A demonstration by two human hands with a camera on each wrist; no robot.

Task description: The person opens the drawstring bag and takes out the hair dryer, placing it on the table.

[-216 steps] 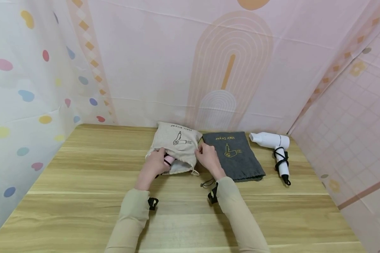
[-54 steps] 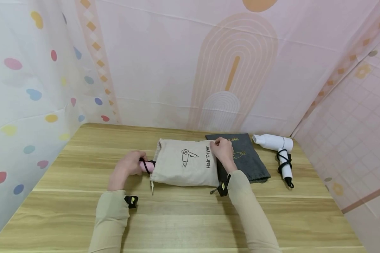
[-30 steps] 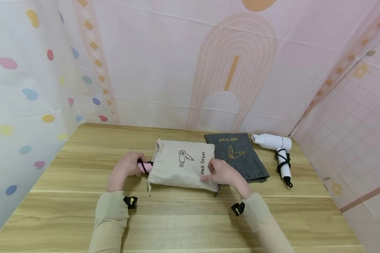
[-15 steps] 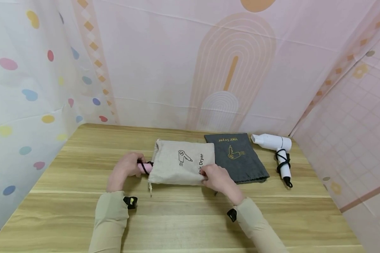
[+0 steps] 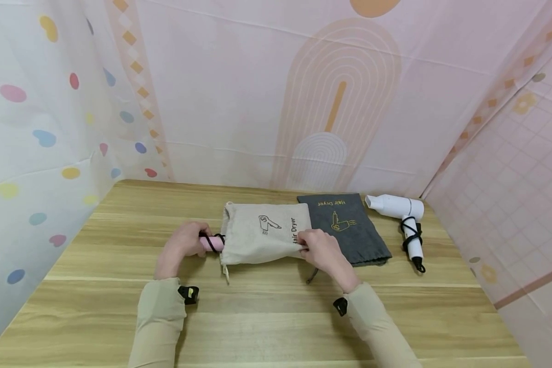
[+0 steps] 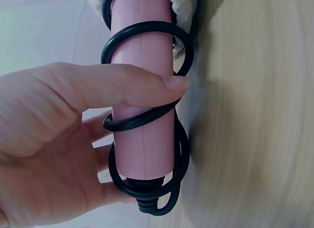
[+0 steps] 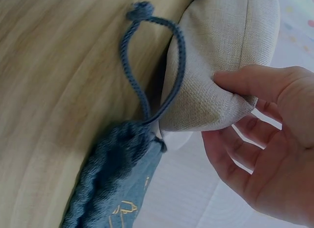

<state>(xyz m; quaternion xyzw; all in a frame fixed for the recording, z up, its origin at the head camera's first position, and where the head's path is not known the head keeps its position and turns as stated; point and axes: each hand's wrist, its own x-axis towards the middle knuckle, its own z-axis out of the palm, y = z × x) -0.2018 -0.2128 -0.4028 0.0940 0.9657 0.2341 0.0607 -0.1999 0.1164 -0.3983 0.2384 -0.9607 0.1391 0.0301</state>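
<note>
In the head view a beige drawstring bag (image 5: 257, 240) printed "Hair Dryer" lies on the table with its mouth toward the left. A pink hair dryer handle (image 6: 142, 90), wound with its black cord (image 6: 147, 29), sticks out of that mouth; the rest of the dryer is hidden inside the bag. My left hand (image 5: 189, 239) grips this handle, thumb across it and fingers behind. At the bag's lower right corner, my right hand (image 5: 322, 250) pinches the cloth between thumb and fingers, as the right wrist view (image 7: 274, 120) also shows.
Beside the beige bag a dark grey drawstring bag (image 5: 349, 235) lies flat, its cord loop (image 7: 179, 56) toward the front. Farther right rests a white hair dryer (image 5: 395, 206) with its black cord wrapped. Patterned curtains (image 5: 230, 92) rise behind the wooden table (image 5: 257, 327).
The beige bag has turned from mouth-front to mouth-left. My left hand moved left with the handle; my right hand shifted from the bag's far right corner to its near one.
</note>
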